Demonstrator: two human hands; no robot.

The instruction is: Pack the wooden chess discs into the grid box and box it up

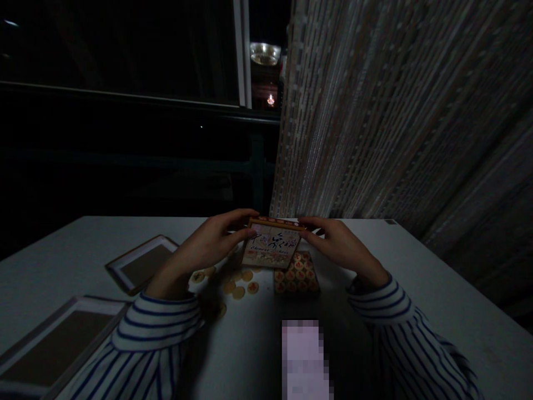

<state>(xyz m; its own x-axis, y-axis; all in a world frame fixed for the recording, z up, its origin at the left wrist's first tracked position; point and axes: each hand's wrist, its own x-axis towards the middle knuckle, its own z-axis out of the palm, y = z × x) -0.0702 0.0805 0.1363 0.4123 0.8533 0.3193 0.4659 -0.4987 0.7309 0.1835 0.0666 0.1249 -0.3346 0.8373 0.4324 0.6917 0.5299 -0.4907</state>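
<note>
A Chinese chess box [271, 245] with a pale printed face and Chinese lettering is held tilted above the table. My left hand [212, 236] grips its left side, thumb toward the front. On the opposite side, my right hand [331, 239] pinches the upper right corner between thumb and fingers. Just below and to the right lies a square box [297, 275] showing rows of round pieces with red characters; I cannot tell whether they are printed or real. Loose round chess pieces [239, 292] are scattered near my left wrist, some with characters visible. The held box hides part of the square box.
Two shallow open trays [144, 261] with pale rims lie at the left of the white table [420, 278]. A pixelated pale rectangle [306, 361] is at the near edge. A beaded string curtain [345, 111] hangs behind on the right, beside a dark window. The light is dim.
</note>
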